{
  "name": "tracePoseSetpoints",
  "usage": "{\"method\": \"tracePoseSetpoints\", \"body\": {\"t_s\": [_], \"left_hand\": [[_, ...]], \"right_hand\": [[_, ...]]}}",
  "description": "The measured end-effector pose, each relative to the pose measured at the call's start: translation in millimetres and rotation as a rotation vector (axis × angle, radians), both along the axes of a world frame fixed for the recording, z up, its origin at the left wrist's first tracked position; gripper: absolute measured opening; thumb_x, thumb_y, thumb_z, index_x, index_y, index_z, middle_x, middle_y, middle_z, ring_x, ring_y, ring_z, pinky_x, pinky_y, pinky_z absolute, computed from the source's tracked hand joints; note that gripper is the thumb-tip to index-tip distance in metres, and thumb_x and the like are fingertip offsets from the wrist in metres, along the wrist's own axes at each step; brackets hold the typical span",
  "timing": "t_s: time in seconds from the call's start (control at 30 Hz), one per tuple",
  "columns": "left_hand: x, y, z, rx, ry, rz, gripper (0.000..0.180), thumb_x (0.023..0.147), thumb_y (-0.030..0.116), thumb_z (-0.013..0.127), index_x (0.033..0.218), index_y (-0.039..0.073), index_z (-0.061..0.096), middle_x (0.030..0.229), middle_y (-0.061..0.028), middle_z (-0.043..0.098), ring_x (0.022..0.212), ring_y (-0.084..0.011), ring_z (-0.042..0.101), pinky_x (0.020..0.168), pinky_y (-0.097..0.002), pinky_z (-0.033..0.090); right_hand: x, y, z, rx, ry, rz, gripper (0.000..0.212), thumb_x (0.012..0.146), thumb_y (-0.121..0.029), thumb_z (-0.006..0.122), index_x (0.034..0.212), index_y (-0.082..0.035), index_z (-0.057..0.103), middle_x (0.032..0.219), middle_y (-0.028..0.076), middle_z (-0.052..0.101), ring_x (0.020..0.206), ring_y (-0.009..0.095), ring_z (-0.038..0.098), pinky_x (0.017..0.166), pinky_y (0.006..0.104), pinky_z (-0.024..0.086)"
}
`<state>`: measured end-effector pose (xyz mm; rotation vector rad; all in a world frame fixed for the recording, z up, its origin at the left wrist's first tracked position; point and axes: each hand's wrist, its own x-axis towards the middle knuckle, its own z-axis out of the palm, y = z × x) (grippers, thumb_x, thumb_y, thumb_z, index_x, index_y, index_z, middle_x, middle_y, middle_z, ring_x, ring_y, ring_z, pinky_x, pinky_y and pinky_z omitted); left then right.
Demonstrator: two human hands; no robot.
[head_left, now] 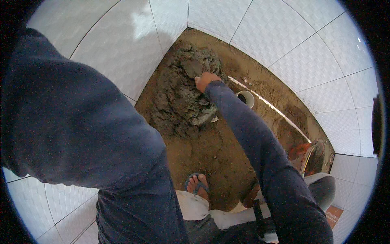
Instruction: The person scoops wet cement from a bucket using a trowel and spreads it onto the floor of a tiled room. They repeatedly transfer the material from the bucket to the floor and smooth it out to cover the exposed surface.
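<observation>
My right hand [208,80] is closed at the upper end of a heap of wet grey mortar [183,97]. It appears to grip a trowel, whose smooth grey blade [192,69] lies on the mortar just ahead of the fingers; the handle is hidden in the hand. The mortar sits on brown, sandy ground [195,150] near the corner. My left arm, in a dark blue sleeve [89,122], fills the left side of the picture, and its hand does not show.
White textured tile walls [296,61] meet at the far corner. A short white pipe [250,99] stands beside my right forearm. A thin white strip [272,106] runs along the right. A container with a reddish side [300,154] is at lower right. My sandalled foot [198,185] rests below the mortar.
</observation>
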<state>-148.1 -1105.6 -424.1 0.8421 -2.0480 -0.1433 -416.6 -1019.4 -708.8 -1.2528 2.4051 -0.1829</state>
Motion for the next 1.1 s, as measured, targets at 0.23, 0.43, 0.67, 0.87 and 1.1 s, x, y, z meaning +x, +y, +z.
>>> {"method": "tracePoseSetpoints", "body": {"t_s": [0.23, 0.43, 0.67, 0.87, 1.1], "left_hand": [[5.6, -3.4, -0.5, 0.01, 0.002, 0.035, 0.037, 0.098, 0.036, 0.049, 0.109, 0.006, 0.066, 0.1, -0.0108, 0.068, 0.096, -0.0236, 0.063, 0.085, -0.0398, 0.05], [-2.6, -12.7, 15.4, -0.023, 0.034, 0.031, 0.036, 0.098, 0.035, 0.05, 0.111, 0.006, 0.067, 0.103, -0.0099, 0.069, 0.098, -0.0223, 0.063, 0.087, -0.0387, 0.051], [8.0, -23.3, 43.4, -0.061, 0.078, 0.051, 0.034, 0.099, 0.033, 0.052, 0.113, 0.006, 0.067, 0.106, -0.0089, 0.069, 0.1, -0.0208, 0.064, 0.089, -0.0375, 0.051], [-13.1, 17.7, -13.2, 0.176, 0.306, 0.0, 0.034, 0.099, 0.031, 0.053, 0.115, 0.005, 0.067, 0.108, -0.0081, 0.07, 0.102, -0.0196, 0.064, 0.091, -0.0364, 0.051], [123.2, 134.8, -328.1, 0.397, -0.048, 0.514, 0.034, 0.095, 0.025, 0.06, 0.12, 0.003, 0.063, 0.13, -0.0183, 0.058, 0.119, -0.0308, 0.055, 0.105, -0.0446, 0.039]], "right_hand": [[81.6, 78.2, 18.1, -0.517, -0.998, -1.106, 0.054, 0.097, -0.053, 0.043, 0.102, 0.001, 0.051, 0.075, 0.019, 0.058, 0.057, 0.036, 0.057, 0.056, 0.0548, 0.049], [72.3, -7.9, -22.4, -0.581, -1.421, -1.316, 0.043, 0.096, -0.053, 0.044, 0.109, -0.012, 0.046, 0.074, 0.013, 0.05, 0.055, 0.03, 0.049, 0.051, 0.0512, 0.046], [13.2, -48.9, 4.1, -0.198, -1.09, -0.643, 0.05, 0.098, -0.05, 0.044, 0.12, -0.006, 0.048, 0.074, 0.017, 0.058, 0.062, 0.033, 0.058, 0.063, 0.0559, 0.049], [-45.6, 6.0, 4.1, -0.041, 0.069, 0.109, 0.045, 0.095, -0.045, 0.047, 0.112, -0.004, 0.057, 0.104, 0.026, 0.067, 0.097, 0.042, 0.066, 0.083, 0.0528, 0.053], [-51.8, -74.4, -7.4, -0.002, 0.146, 0.144, 0.049, 0.096, -0.047, 0.046, 0.115, -0.004, 0.058, 0.108, 0.022, 0.068, 0.1, 0.04, 0.066, 0.086, 0.0516, 0.053]]}}
